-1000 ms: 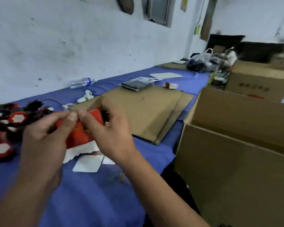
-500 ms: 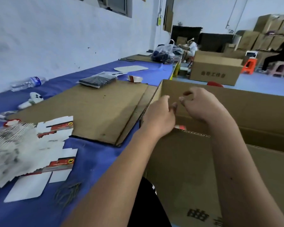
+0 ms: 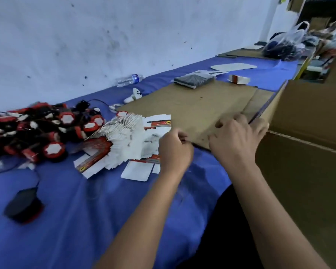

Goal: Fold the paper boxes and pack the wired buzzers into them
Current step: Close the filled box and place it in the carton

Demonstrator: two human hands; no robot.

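Observation:
A pile of red-and-black wired buzzers lies at the table's left. One black buzzer sits apart near the front edge, its wire trailing back. A fanned stack of flat white-and-red paper boxes lies at the centre, with a loose flat box in front of it. My left hand hovers at the stack's right edge with curled fingers; blur hides whether it pinches anything. My right hand hangs loosely curled over the corner of a brown cardboard sheet and holds nothing.
A large open brown carton stands at the right, against the blue table. On the far side lie a water bottle, a white controller, a black packet and a small folded box. Plastic bags sit at the far end.
A second ago both hands held a red box over the table, then reached over the big carton. Now they are back at the flat box stack and the red box is gone from view.

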